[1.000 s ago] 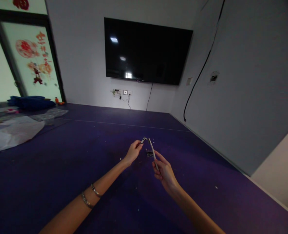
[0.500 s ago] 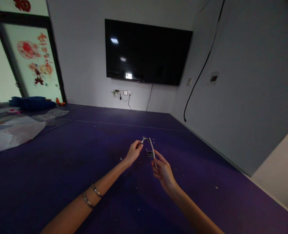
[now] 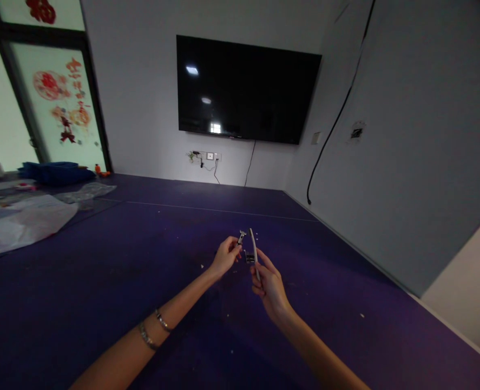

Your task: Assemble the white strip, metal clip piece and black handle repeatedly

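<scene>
My left hand [image 3: 224,257] is closed around the handle of a small razor [image 3: 242,237], whose silvery T-shaped head points up and away from me. A slim, pale toothbrush [image 3: 254,246] stands nearly upright in my right hand [image 3: 271,284], gripped low between thumb and fingers. Its dark-bristled head is just right of the razor head, with a narrow gap between them. Behind the two hands a small dark object [image 3: 249,258] with pale marks lies on the purple surface [image 3: 175,303]; its kind I cannot make out.
Small white scraps dot the surface around the hands. To the left lie a white plastic sheet [image 3: 28,222], a clear bag [image 3: 89,190] and a blue cloth bundle [image 3: 57,172]. A black cable [image 3: 337,124] hangs down the right wall. A television [image 3: 248,89] is mounted ahead.
My left hand has turned the razor more upright and drawn its head slightly away from the toothbrush bristles. The toothbrush is also a little more upright.
</scene>
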